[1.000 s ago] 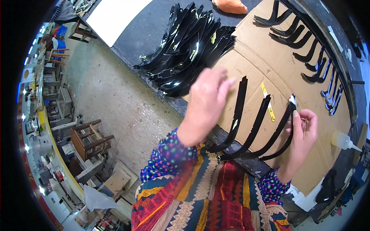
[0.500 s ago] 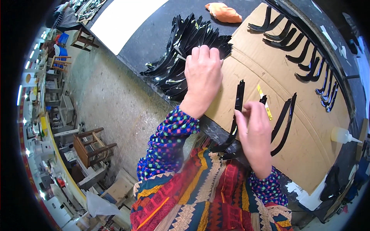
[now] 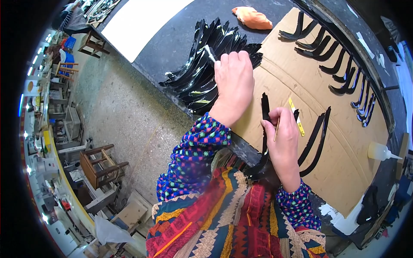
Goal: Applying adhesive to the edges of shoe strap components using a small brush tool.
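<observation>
Spreading across the dark desk [image 3: 172,47], a sheet of matte brown cardboard [image 3: 344,142] carries rows of thin, curved black strips [image 3: 340,60]. Beside it lies a glossy heap of black curved pieces [image 3: 202,73], fanned and overlapping. The left hand [image 3: 234,81] rests on that heap, fingers curled round a small white stick. The right hand [image 3: 284,137] is closed on one long curved strip [image 3: 264,129] at the desk's near edge, pinching a thin wooden stick too. It looks like a pick-and-lay step; placing the strip calls for careful alignment.
</observation>
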Available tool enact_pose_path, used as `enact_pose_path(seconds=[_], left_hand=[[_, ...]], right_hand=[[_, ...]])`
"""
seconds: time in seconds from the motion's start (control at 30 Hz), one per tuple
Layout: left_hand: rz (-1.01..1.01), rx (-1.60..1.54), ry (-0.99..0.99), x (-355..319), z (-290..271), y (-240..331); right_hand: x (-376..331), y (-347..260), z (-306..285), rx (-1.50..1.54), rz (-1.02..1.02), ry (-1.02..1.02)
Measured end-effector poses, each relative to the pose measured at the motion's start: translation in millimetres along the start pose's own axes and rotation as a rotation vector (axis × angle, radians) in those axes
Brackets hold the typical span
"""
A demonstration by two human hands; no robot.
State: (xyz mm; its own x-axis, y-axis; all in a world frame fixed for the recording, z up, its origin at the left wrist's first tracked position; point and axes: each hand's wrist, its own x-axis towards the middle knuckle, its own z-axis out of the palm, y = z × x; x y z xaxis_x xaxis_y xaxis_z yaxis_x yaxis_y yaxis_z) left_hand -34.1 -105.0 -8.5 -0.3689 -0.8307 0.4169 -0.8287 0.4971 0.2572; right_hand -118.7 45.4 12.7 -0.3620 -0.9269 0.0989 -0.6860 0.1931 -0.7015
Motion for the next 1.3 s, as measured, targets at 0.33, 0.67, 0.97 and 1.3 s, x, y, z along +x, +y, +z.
enact_pose_path(seconds=[0.33, 0.67, 0.97, 1.3], left_hand=[[0.141, -0.150, 0.159, -4, -6, 2], [0.149, -0.589, 0.029, -22, -24, 17], [-0.651, -1.653, -0.576, -53, -50, 26], [-0.690, -1.863, -0.438, -58, -54, 38]], right_hand=[[-3, 6, -14, 0.348, 0.097, 0.222], [2, 10, -23, 0.777, 0.195, 0.294], [0, -1, -33, 1.005, 0.203, 0.240], [0, -8, -34, 1.021, 0.278, 0.199]])
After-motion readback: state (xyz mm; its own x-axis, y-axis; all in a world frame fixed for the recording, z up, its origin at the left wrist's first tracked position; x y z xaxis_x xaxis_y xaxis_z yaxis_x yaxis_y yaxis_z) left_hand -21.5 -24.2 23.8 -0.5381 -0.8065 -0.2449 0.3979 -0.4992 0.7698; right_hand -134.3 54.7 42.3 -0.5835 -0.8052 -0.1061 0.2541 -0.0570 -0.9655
